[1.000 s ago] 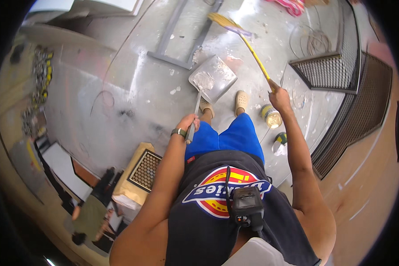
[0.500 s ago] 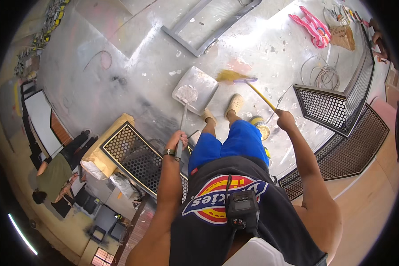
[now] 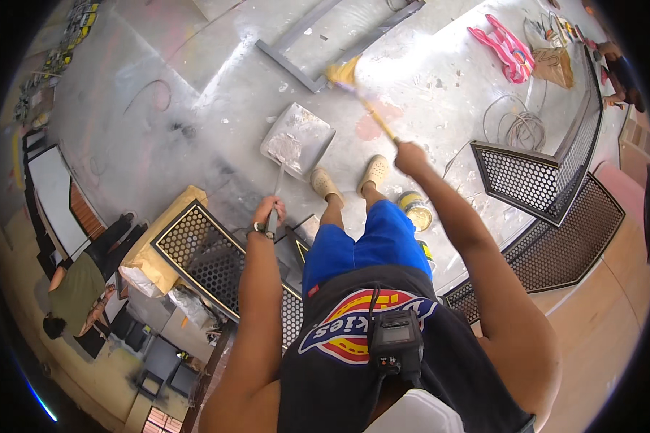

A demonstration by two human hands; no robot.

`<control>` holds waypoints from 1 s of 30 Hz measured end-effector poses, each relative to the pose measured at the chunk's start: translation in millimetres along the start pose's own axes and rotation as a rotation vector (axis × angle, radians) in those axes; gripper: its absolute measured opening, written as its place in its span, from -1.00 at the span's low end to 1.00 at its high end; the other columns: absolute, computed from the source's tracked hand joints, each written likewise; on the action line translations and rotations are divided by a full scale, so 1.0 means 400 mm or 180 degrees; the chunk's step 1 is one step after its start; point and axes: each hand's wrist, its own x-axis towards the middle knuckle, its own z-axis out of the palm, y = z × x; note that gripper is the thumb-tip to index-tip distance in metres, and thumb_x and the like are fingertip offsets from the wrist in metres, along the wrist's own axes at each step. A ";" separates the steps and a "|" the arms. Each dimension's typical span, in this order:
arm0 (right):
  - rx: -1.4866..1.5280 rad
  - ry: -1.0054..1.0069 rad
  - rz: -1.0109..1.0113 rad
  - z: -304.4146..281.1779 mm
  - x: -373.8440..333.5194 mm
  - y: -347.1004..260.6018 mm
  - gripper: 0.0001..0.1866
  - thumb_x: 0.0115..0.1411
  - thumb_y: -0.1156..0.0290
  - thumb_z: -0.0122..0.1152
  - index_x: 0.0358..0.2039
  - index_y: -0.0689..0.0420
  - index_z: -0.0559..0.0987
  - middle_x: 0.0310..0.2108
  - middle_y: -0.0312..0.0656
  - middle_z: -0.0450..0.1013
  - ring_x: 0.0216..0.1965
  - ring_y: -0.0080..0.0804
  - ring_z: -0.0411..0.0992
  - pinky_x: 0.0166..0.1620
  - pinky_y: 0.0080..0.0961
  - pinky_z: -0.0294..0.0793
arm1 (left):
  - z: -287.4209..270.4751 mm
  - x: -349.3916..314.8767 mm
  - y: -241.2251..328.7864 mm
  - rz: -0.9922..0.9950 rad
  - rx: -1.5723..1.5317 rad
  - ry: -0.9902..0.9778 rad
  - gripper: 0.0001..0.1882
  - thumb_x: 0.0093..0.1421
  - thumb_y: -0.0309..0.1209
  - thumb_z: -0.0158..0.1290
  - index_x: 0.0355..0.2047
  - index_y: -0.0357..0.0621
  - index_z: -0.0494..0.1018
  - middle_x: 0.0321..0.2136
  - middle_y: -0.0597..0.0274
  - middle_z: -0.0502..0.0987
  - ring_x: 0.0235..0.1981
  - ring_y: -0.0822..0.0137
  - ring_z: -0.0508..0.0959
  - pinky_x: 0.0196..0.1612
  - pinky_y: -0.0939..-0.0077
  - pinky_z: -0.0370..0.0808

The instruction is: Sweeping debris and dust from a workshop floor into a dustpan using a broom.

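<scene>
My left hand [image 3: 269, 211] is closed round the grey handle of a long-handled dustpan [image 3: 305, 137]. Its wide pan rests on the floor ahead of my feet, with pale dust and debris in it. In my right hand [image 3: 412, 158] is the yellow stick of a broom [image 3: 375, 111], gripped with the arm stretched forward. The broom's straw bristles [image 3: 344, 71] are beyond the pan, beside the corner of a grey metal frame [image 3: 318, 43]; motion blurs its lower part slightly.
Perforated black metal panels stand right [image 3: 534, 173] and left [image 3: 202, 249]. Paint cans [image 3: 414, 209] are beside my right foot. A coiled cable [image 3: 525, 131] and a pink striped bag [image 3: 509, 50] lie far right. Another person [image 3: 85, 285] is at the left.
My right hand has moved forward and left, carrying the broom from beside the pan to the metal frame. The dustpan has shifted slightly left, and my left hand has moved forward and left with it.
</scene>
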 end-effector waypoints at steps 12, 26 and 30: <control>0.0702 0.0004 0.0352 -0.006 -0.325 0.167 -0.56 -0.17 0.45 0.00 -0.16 0.07 0.42 -0.39 0.06 0.42 -0.29 -0.05 0.39 -0.20 -0.26 0.36 | -0.038 -0.045 0.164 0.0338 0.0071 0.0154 -0.56 0.08 -0.27 -0.15 -0.20 -0.46 0.13 -0.30 -0.01 0.34 -0.61 0.44 0.43 -0.59 0.69 0.50; -0.0025 0.0716 0.1412 -0.272 -0.322 0.485 -0.71 -0.06 0.40 -0.08 -0.30 0.18 0.46 -0.46 0.11 0.42 -0.37 -0.02 0.41 -0.27 -0.21 0.37 | -0.008 0.154 -0.100 0.0666 0.1266 0.1686 -0.71 0.01 -0.16 -0.13 -0.59 -0.14 0.34 -0.69 0.25 0.39 -0.69 0.34 0.41 -0.56 0.47 0.42; 0.0236 0.0512 0.1804 -0.275 -0.241 0.556 -0.71 -0.13 0.42 -0.08 -0.36 0.22 0.49 -0.42 0.09 0.42 -0.35 -0.01 0.39 -0.26 -0.24 0.34 | 0.258 0.376 -0.033 0.0464 0.1879 0.1193 -0.60 0.07 -0.03 -0.17 -0.52 -0.14 0.34 -0.71 0.31 0.37 -0.68 0.40 0.40 -0.55 0.47 0.42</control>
